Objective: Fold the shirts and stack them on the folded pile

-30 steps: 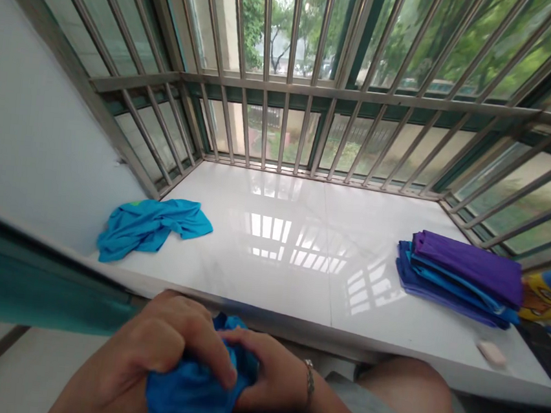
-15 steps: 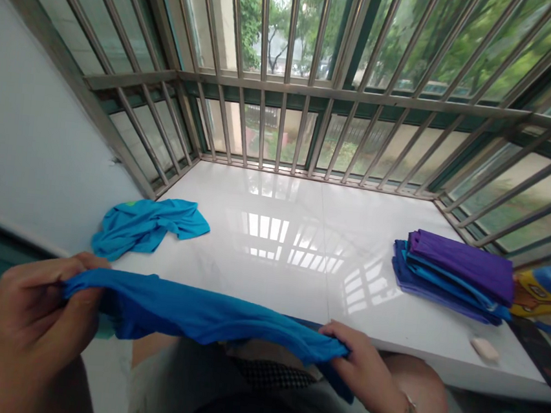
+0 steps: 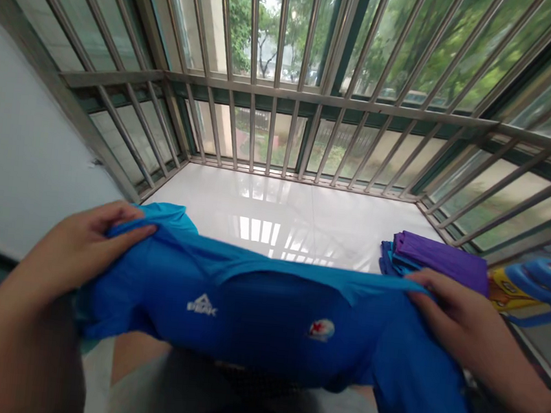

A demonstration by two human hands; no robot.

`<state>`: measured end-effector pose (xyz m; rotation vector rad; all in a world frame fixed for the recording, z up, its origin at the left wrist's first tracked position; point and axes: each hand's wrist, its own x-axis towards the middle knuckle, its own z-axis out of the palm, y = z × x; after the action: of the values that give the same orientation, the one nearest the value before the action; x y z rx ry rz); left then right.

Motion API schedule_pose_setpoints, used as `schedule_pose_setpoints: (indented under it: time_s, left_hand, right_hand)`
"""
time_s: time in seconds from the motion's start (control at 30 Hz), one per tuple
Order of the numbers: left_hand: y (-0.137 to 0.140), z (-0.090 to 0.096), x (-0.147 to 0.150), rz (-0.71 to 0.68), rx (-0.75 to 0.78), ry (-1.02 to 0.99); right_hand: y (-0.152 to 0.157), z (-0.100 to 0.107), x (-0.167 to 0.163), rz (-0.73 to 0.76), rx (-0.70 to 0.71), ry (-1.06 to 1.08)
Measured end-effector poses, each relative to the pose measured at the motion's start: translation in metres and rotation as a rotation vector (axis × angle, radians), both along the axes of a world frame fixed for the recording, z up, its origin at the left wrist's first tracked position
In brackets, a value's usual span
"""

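A blue T-shirt (image 3: 259,322) hangs stretched between my hands above my lap, its chest side toward me with a white logo and a small round emblem. My left hand (image 3: 107,236) pinches it at one shoulder. At the other shoulder my right hand (image 3: 445,314) grips the cloth between thumb and fingers. The sleeves droop outside each hand, and the shirt's lower part is folded out of sight. Behind my left hand lies a crumpled light-blue garment (image 3: 172,215), mostly covered by the shirt.
A stack of folded clothes (image 3: 441,258), purple on top, rests at the right of the white ledge (image 3: 276,200). Beside it stands a blue and yellow container with a handle (image 3: 535,290). Metal window bars (image 3: 286,94) close off the far side; a wall (image 3: 28,144) borders the left.
Both hands have risen and moved farther apart. The shirt, a narrow bunched strip before, now hangs opened out with its chest front showing. The view has shifted slightly right.
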<state>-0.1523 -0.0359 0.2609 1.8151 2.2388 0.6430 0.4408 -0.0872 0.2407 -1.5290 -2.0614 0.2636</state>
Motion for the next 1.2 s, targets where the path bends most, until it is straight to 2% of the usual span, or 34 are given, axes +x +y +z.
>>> schedule_pose_setpoints:
  time_s: [0.1, 0.2, 0.3, 0.37, 0.47, 0.57, 0.67, 0.77, 0.83, 0.9, 1.07, 1.13, 1.2]
  left_hand:
    - [0.102, 0.025, 0.033, -0.134, 0.118, 0.019]
    - [0.197, 0.041, 0.067, -0.079, 0.230, 0.080]
    - [0.253, 0.030, 0.100, -0.023, 0.251, 0.210]
    - [0.264, 0.006, 0.124, -0.074, 0.256, 0.250]
    - [0.242, -0.053, 0.157, -0.334, 0.250, 0.249]
    - [0.190, -0.127, 0.172, -0.538, 0.143, 0.261]
    - [0.131, -0.194, 0.161, -0.595, 0.043, 0.288]
    - [0.085, -0.240, 0.136, -0.558, -0.019, 0.286]
    - [0.063, -0.259, 0.123, -0.538, -0.054, 0.292]
    - [0.048, -0.271, 0.117, -0.544, -0.067, 0.313]
    - [0.011, -0.289, 0.122, -0.578, -0.019, 0.368]
    - [-0.008, -0.292, 0.122, -0.610, 0.014, 0.375]
    - [-0.029, -0.291, 0.120, -0.650, 0.027, 0.369]
  right_hand:
    - [0.101, 0.030, -0.010, -0.071, 0.109, -0.231]
    - [0.196, 0.058, -0.026, -0.217, 0.156, -0.317]
    - [0.251, 0.071, -0.048, -0.328, 0.189, -0.264]
    - [0.258, 0.062, -0.066, -0.335, 0.167, -0.230]
    - [0.228, 0.017, -0.095, -0.217, 0.084, -0.277]
    - [0.162, -0.054, -0.116, -0.113, -0.017, -0.323]
    - [0.087, -0.132, -0.123, 0.034, -0.127, -0.341]
    - [0.031, -0.196, -0.117, 0.131, -0.128, -0.326]
    - [0.012, -0.224, -0.110, 0.133, -0.059, -0.334]
    - [0.004, -0.240, -0.102, 0.129, 0.024, -0.341]
    - [-0.018, -0.248, -0.080, 0.199, 0.249, -0.305]
    - [-0.042, -0.250, -0.070, 0.227, 0.294, -0.301]
    - [-0.072, -0.258, -0.060, 0.283, 0.282, -0.332]
